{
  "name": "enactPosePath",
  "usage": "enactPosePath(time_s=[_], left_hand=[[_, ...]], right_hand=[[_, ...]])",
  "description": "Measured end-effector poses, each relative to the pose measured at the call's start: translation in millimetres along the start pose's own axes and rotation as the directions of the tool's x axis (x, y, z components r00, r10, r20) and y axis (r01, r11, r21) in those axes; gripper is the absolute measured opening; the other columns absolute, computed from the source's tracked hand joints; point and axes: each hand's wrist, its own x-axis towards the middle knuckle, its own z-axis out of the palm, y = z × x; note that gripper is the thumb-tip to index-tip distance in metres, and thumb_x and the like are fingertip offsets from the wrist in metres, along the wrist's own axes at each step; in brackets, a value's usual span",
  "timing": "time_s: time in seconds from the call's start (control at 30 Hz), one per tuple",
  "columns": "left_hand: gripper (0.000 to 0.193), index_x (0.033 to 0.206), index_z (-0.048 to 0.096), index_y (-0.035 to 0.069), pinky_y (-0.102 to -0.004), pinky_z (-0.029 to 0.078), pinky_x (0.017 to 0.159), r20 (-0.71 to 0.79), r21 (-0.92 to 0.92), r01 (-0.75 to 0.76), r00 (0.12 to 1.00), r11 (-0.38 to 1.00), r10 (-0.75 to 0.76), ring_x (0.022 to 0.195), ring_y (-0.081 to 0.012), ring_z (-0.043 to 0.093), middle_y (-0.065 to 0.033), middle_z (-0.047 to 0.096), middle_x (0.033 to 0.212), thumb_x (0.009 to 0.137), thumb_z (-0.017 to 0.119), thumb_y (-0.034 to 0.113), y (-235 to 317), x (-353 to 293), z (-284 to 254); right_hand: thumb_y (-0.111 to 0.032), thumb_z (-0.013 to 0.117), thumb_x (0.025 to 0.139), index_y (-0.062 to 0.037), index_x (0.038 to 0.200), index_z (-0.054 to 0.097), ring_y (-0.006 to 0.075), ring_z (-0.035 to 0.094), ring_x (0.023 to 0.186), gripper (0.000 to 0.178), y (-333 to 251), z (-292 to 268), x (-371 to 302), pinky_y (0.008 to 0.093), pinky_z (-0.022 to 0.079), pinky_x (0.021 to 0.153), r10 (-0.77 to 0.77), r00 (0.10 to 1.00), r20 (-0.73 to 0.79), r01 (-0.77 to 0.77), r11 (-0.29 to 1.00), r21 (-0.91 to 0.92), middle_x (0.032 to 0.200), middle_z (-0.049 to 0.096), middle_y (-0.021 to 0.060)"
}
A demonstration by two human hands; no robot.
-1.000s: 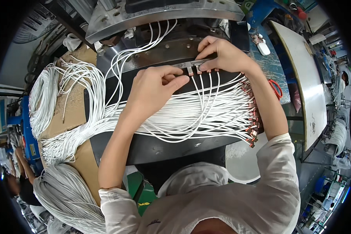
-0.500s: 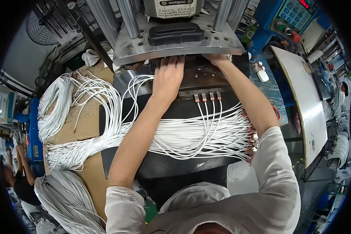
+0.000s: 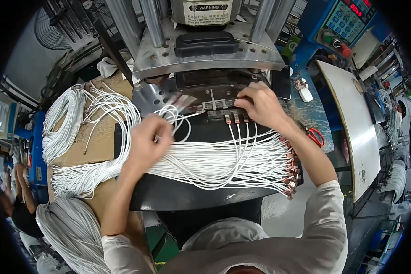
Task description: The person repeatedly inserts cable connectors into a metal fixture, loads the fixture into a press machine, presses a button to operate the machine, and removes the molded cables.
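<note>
My right hand (image 3: 264, 105) pinches the right end of a pale moulded plastic strip (image 3: 220, 105), which has a short upright stem. The strip lies at the front of the press's lower plate (image 3: 187, 84). To its left, my left hand (image 3: 151, 139) is curled and blurred by motion, closed on looped white cables (image 3: 180, 130), their far ends smeared. Just below the strip, several connectors (image 3: 237, 119) with white leads sit in a row on a metal bar. A thick bundle of white cables (image 3: 205, 160) lies across the black surface, its connector ends (image 3: 291, 171) at the right.
The press's upper plate (image 3: 210, 61) hangs over the work, with a black block (image 3: 206, 43) on it. Coiled white cables (image 3: 61, 130) rest on cardboard at left. Red-handled scissors (image 3: 316, 137) lie at right, below a control box (image 3: 345, 27). A co-worker's arms (image 3: 27, 182) show far left.
Both hands have come out from under the press plate. My left hand moved down and left with the cables; my right now grips the strip, which has come into view.
</note>
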Motion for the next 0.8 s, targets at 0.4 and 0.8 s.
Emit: enactPosePath(time_s=[0.4,0.8], left_hand=[[0.012,0.077,0.059,0.001,-0.0273,0.035,0.049,-0.178,0.016,-0.009,0.984,1.000,0.012,0.054,-0.0111,0.047,-0.0035,0.054,0.065,0.083,0.068,0.005,45.4,-25.3,-16.9],[0.031,0.112,0.063,-0.003,-0.0344,0.050,0.077,-0.305,0.726,0.332,0.940,0.603,-0.150,0.086,-0.0248,0.064,-0.0178,0.067,0.094,0.099,0.057,0.024,-94.4,-46.5,-146.5]], right_hand=[[-0.022,0.075,0.081,-0.0007,0.085,0.069,0.0346,0.063,0.087,0.022,14.9,11.2,11.1,0.0415,0.050,0.079,-0.088,0.996,-0.012,0.074,0.901,-0.428,0.084,0.066,0.0147],[-0.014,0.072,0.087,0.0028,0.095,0.067,0.0242,0.063,0.074,0.019,21.2,-92.7,-22.4,0.0349,0.051,0.074,-0.072,0.745,0.663,-0.422,0.718,0.553,0.076,0.063,0.0084]])
